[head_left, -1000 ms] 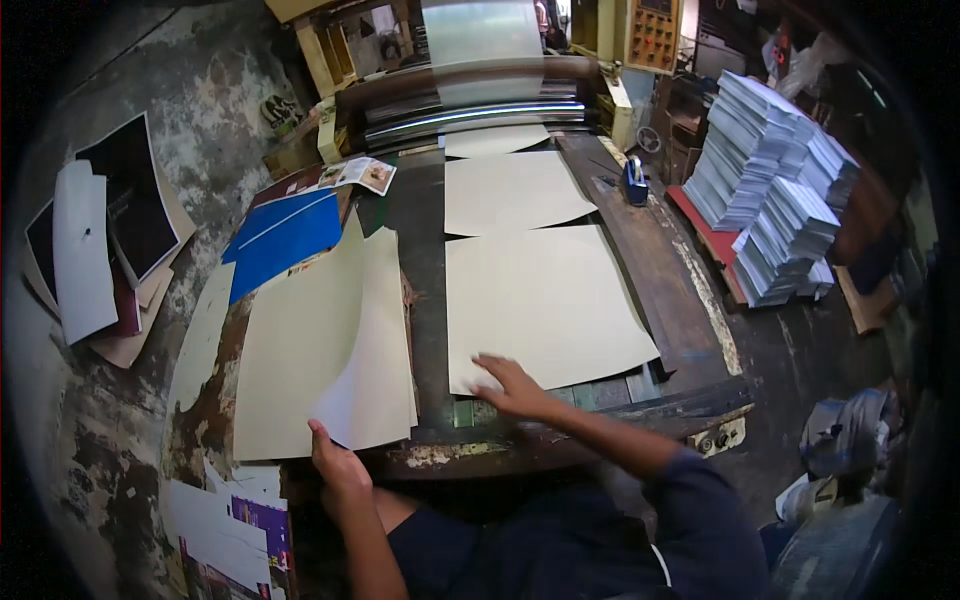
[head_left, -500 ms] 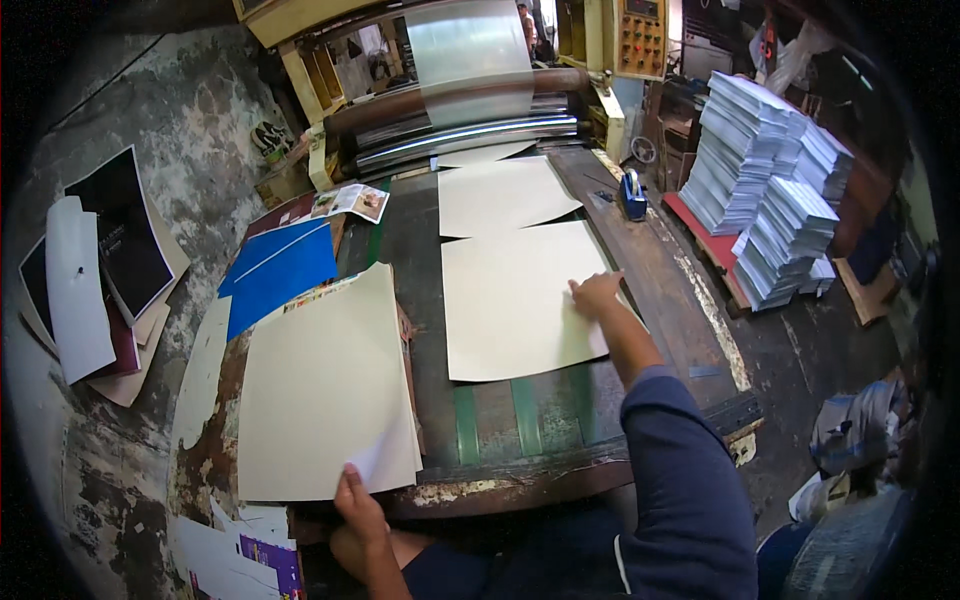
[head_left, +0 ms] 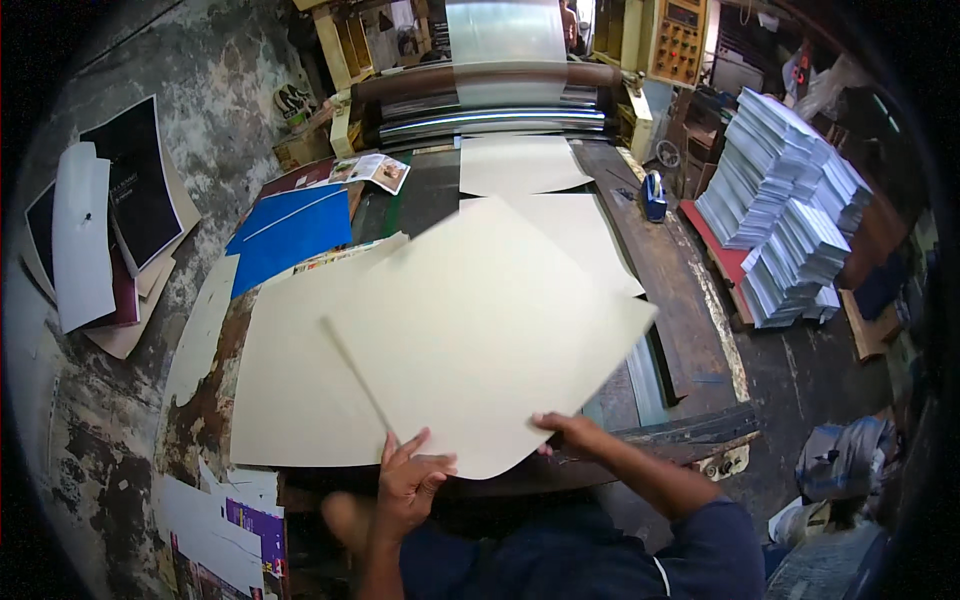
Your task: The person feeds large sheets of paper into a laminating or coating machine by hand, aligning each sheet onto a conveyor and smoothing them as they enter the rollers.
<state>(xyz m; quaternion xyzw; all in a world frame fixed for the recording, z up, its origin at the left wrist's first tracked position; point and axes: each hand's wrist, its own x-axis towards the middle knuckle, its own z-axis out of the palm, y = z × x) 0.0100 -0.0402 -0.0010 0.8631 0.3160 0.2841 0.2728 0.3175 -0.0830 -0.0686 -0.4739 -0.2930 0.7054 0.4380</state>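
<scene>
A large cream sheet of paper or thin card point(head_left: 500, 330) is lifted and turned at an angle over the table. My right hand point(head_left: 568, 432) pinches its near right edge, thumb on top and fingers underneath. At its near left edge is my left hand point(head_left: 405, 485), fingers spread and touching or close beside the sheet. Below and to the left lies the stack of cream sheets point(head_left: 285, 370), partly covered by the lifted one. Two more sheets lie on the feed table: a nearer one point(head_left: 590, 225), partly hidden, and a farther one point(head_left: 520, 165) by the rollers.
Steel rollers point(head_left: 495, 122) and a clear film web point(head_left: 505, 50) stand at the far end. A blue tape dispenser point(head_left: 654, 198) sits on the table's right side. White paper stacks point(head_left: 770, 175) rise at right. Blue sheets point(head_left: 300, 225) lie left, near a printed leaflet point(head_left: 375, 172).
A cream sheet has come up off the left stack and swung rightward. My right hand has moved from the feed table sheet to this sheet's near edge. The view has shifted slightly.
</scene>
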